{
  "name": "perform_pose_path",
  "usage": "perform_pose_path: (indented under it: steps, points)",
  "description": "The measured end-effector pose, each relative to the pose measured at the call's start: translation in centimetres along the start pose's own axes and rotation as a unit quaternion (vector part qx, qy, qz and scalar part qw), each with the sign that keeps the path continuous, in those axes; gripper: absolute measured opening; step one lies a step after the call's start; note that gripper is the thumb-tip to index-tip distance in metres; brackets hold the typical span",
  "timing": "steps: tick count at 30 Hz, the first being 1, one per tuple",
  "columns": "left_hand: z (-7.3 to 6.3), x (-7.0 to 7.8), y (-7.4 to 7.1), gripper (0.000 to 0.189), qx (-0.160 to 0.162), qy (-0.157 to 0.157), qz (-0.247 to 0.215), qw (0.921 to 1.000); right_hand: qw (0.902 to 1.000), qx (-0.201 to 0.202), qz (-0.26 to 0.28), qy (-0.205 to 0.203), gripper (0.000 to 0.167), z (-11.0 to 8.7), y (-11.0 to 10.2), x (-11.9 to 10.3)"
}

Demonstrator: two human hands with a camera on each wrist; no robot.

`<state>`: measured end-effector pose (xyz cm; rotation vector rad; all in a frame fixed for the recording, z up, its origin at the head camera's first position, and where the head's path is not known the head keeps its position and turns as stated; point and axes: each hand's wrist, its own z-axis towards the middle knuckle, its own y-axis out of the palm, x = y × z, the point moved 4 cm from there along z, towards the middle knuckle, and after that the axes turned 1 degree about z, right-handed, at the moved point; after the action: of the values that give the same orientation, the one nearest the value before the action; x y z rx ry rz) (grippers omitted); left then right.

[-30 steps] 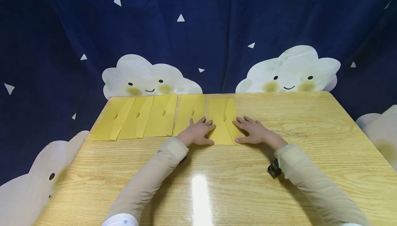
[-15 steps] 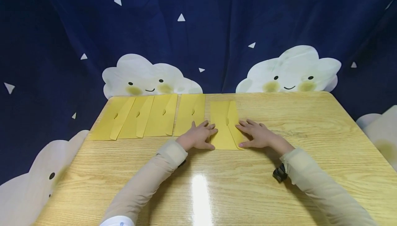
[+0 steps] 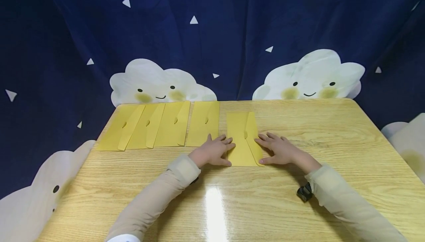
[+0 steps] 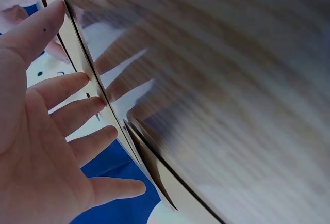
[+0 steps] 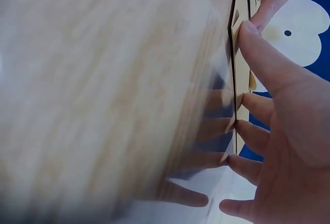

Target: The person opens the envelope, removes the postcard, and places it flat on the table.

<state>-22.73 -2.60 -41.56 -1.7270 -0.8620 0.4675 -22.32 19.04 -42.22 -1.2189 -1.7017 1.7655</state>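
Observation:
A yellow envelope (image 3: 239, 135) lies flat on the table, its flap along the right side. My left hand (image 3: 214, 151) is at its left edge with fingers spread, fingertips touching the paper. At the right edge, my right hand (image 3: 281, 150) touches it with fingers and thumb extended. The left wrist view shows the left thumb and fingers (image 4: 62, 91) straight along the envelope's thin edge. In the right wrist view the right thumb (image 5: 268, 56) and several fingertips meet the envelope's edge, while the little finger stands apart from it.
To the left, a row of several more yellow envelopes lies by the table's back edge, the nearest envelope (image 3: 202, 124) just behind my left hand. The wooden table (image 3: 318, 124) ends at a dark blue curtain (image 3: 225, 31) with cloud shapes. Black wrist devices (image 3: 304, 192) sit under the cuffs.
The envelope between my hands has slid toward me and slightly right, away from the row. Both hands moved along with it, still at its two sides. The other envelopes have not moved.

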Motion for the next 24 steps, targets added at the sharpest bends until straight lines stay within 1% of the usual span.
perform_pose_path:
  steps: [4, 13, 24]
  points:
    - [-0.3, 0.4, 0.0, 0.072, -0.003, 0.006, 0.002, 1.0000, 1.0000, 0.001, -0.002, -0.001, 0.079, -0.4, 0.1, -0.2]
    - [-0.9, 1.1, 0.6, 0.072, 0.009, 0.027, -0.001, 0.9996, 1.0000, 0.001, 0.001, -0.007, 0.080, -1.8, 0.2, -0.8]
    - [-1.5, 2.2, 1.1, 0.074, 0.009, 0.026, 0.037, 0.9990, 0.9996, 0.017, -0.004, -0.023, 0.079, -2.9, 0.6, -1.3]
